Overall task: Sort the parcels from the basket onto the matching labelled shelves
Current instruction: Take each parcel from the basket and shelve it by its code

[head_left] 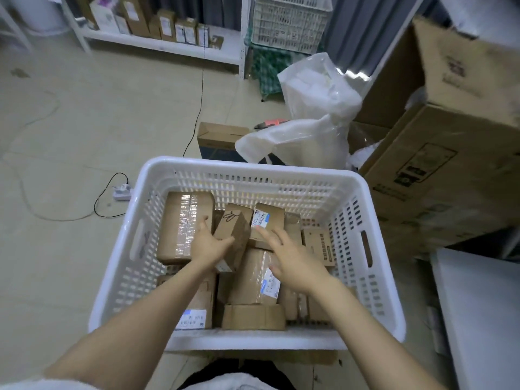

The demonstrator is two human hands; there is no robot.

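A white slatted basket (247, 170) stands on the floor in front of me, holding several brown cardboard parcels. My left hand (206, 244) grips a small tilted brown box (235, 232) near the basket's middle, thumb on its near face. My right hand (292, 258) hovers with spread fingers over a taped parcel bearing a white label (253, 280), fingertips near another labelled parcel (268, 218). A large taped parcel (184, 223) lies at the basket's left. White shelves (168, 45) with rows of parcels stand at the far wall.
Large open cardboard boxes (450, 164) crowd the right side. Clear plastic bags (315, 108) and a small carton (219, 139) lie just beyond the basket. A power strip with a black cable (122, 190) lies on the floor at left. A white crate (289, 21) sits at the back.
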